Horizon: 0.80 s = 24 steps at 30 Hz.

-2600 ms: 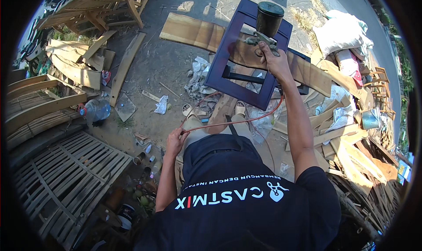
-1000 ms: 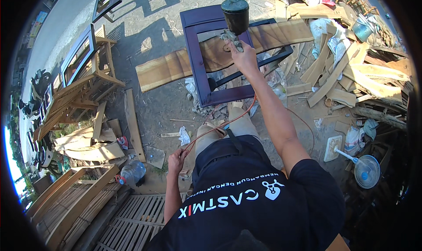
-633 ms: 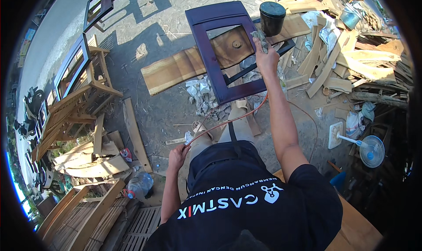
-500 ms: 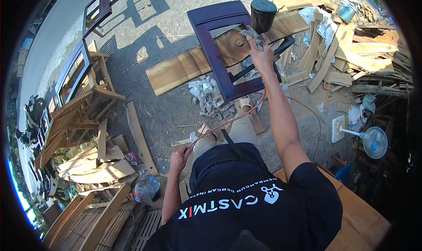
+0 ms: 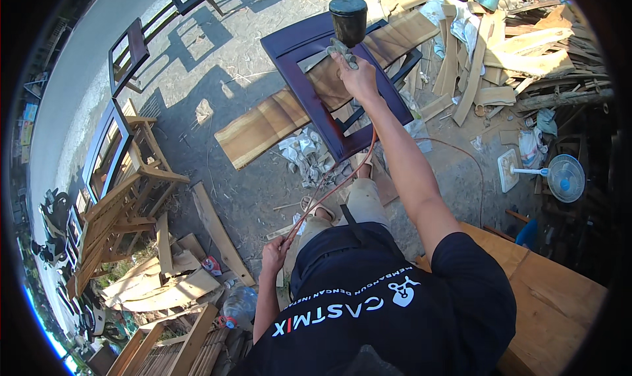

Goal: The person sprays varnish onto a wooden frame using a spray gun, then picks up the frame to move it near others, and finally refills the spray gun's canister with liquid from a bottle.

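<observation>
My right hand [image 5: 357,80], arm stretched out, is closed around a metal spray gun [image 5: 343,53]. A dark lidded cup [image 5: 349,27] sits on top of the gun. Below it is a dark reddish-brown wooden frame [image 5: 294,68] with an open middle, like a chair part. The gun is over the frame's far right side; any spray is too fine to make out. The frame lies across a bare brown plank [image 5: 260,127]. Down by my left thigh, my left hand [image 5: 274,252] grips an orange hose [image 5: 322,197], which runs up toward my right hand.
Wood offcuts [image 5: 526,50] are heaped at the right, near a white fan [image 5: 565,178]. Unfinished wooden furniture [image 5: 148,172] and dark frames [image 5: 128,53] stand at the left. A clear plastic bottle [image 5: 240,307] lies by my left forearm. Crumpled sheets [image 5: 306,155] lie under the frame.
My right hand has moved the spray gun left and away from me, toward the frame's far end. The whole view has turned slightly. My left hand still holds the hose.
</observation>
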Available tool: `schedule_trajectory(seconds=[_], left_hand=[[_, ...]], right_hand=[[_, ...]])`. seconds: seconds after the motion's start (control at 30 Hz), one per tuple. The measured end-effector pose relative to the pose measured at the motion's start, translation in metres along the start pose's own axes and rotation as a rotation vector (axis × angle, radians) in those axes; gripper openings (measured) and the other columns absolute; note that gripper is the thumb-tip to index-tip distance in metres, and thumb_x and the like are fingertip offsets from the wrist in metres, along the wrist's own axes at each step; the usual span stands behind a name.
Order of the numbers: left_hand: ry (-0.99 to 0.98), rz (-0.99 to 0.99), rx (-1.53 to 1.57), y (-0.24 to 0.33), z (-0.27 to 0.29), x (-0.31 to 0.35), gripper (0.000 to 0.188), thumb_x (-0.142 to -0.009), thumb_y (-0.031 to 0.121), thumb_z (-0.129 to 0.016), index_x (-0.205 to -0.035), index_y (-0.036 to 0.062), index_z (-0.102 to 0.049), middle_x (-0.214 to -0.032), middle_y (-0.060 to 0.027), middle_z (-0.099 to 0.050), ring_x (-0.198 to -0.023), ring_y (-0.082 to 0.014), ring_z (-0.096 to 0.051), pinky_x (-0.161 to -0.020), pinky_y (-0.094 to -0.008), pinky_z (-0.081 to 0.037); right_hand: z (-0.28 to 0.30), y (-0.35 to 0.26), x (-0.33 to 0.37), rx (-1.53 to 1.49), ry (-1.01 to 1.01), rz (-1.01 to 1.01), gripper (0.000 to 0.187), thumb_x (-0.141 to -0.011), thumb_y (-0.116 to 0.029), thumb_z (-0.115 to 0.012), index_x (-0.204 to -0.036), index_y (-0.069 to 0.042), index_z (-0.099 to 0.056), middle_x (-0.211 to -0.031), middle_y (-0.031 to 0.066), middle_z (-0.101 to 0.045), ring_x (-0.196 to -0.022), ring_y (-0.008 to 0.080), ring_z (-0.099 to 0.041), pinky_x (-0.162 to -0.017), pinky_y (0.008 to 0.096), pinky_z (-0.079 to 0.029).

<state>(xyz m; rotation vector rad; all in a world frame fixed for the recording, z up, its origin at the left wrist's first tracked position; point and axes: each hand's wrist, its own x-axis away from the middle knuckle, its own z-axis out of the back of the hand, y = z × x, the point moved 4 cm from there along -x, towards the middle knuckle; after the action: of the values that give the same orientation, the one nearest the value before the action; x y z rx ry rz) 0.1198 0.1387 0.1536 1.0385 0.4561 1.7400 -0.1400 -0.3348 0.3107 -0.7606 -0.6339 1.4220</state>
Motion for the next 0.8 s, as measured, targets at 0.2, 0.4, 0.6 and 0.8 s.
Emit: schedule_trajectory(seconds=[0.2, 0.4, 0.6, 0.8], left_hand=[[-0.036, -0.047, 0.031, 0.033, 0.002, -0.008, 0.03, -0.096, 0.031, -0.072, -0.095, 0.0014, -0.074, -0.077, -0.0171, -0.07, -0.07, -0.0326, -0.07, -0.066, -0.042, -0.053], [-0.066, -0.022, 0.078, 0.052, 0.01, -0.022, 0.031, -0.099, 0.032, -0.069, -0.095, 0.002, -0.073, -0.075, -0.0151, -0.071, -0.067, -0.029, -0.071, -0.064, -0.0403, -0.054], [-0.084, 0.06, 0.048, 0.039, 0.016, -0.022, 0.031, -0.101, 0.032, -0.066, -0.093, 0.0021, -0.071, -0.076, -0.0149, -0.071, -0.067, -0.0294, -0.071, -0.064, -0.0406, -0.054], [-0.135, 0.089, -0.011, 0.027, 0.016, -0.017, 0.033, -0.101, 0.033, -0.065, -0.091, 0.0024, -0.072, -0.076, -0.0131, -0.073, -0.07, -0.0246, -0.074, -0.067, -0.0379, -0.055]], right_hand=[[0.019, -0.003, -0.037, 0.115, 0.223, 0.024, 0.058, -0.095, -0.06, -0.062, -0.105, -0.004, -0.076, -0.097, 0.0258, -0.074, -0.098, 0.0478, -0.069, -0.087, 0.0527, -0.053], [-0.003, -0.006, -0.062, 0.125, -0.015, -0.042, 0.065, -0.094, -0.065, -0.061, -0.106, -0.003, -0.075, -0.096, 0.0287, -0.073, -0.1, 0.0487, -0.069, -0.086, 0.0523, -0.054], [-0.04, -0.03, -0.046, -0.009, -0.226, -0.047, 0.067, -0.093, -0.068, -0.061, -0.107, -0.004, -0.076, -0.096, 0.027, -0.074, -0.098, 0.0456, -0.071, -0.083, 0.0496, -0.056], [-0.051, -0.064, -0.027, -0.16, -0.303, 0.029, 0.066, -0.092, -0.067, -0.065, -0.085, -0.002, -0.074, -0.068, 0.0101, -0.069, -0.072, 0.0253, -0.071, -0.072, 0.04, -0.054]])
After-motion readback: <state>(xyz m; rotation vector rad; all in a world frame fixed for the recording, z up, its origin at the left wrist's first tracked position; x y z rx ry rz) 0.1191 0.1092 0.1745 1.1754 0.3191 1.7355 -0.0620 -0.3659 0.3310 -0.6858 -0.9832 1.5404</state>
